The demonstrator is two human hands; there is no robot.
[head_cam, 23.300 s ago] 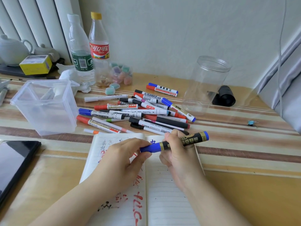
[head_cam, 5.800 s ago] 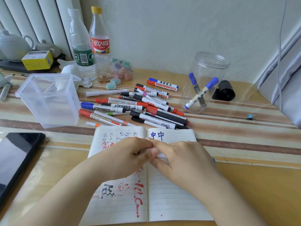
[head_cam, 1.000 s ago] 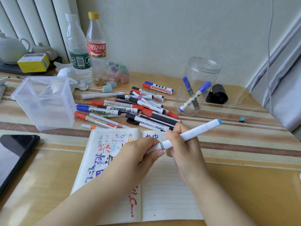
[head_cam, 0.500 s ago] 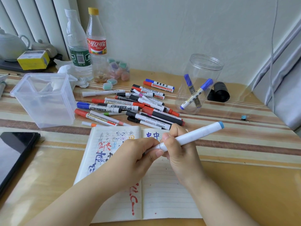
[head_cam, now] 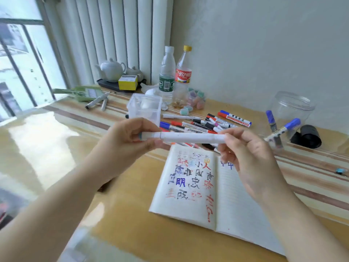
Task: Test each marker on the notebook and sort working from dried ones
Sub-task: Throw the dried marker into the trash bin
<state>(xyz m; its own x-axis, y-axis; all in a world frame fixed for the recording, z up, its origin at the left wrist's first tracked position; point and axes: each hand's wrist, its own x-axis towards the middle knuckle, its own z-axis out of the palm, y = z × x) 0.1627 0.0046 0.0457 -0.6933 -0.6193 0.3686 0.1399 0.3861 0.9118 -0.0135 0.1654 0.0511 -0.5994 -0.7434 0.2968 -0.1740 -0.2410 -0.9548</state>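
Just the head view here: both hands are up over the table (head_cam: 132,233) holding one white marker (head_cam: 188,137) level, above the far edge of the open notebook (head_cam: 236,214). The left hand (head_cam: 124,140) pinches the marker's left end between thumb and fingertips, and the right hand (head_cam: 245,150) has its fingers curled round the right end, so both are clamped on the same pen. The notebook lies flat near the front edge of the table, its left page full of red, blue and black test scribbles, the right page mostly bare with a bit of blue writing at the top. Right behind it sits the loose pile of markers (head_cam: 205,123), red, blue and black caps all mixed up. Toward the right edge stands a clear round jar (head_cam: 291,112) with two blue-capped markers (head_cam: 281,129) leaning inside, and a black cylinder thing (head_cam: 309,136) lies just beside it. Left of the pile is a clear square tub (head_cam: 144,108); can't really tell what's in it. Along the back edge by the wall: two plastic bottles (head_cam: 174,74), some pastel little cubes (head_cam: 196,99), a white teapot (head_cam: 112,69) on a dark tray with a yellow box (head_cam: 128,82) next to it. Two more grey pens (head_cam: 98,101) lie off by themselves near the back left corner.
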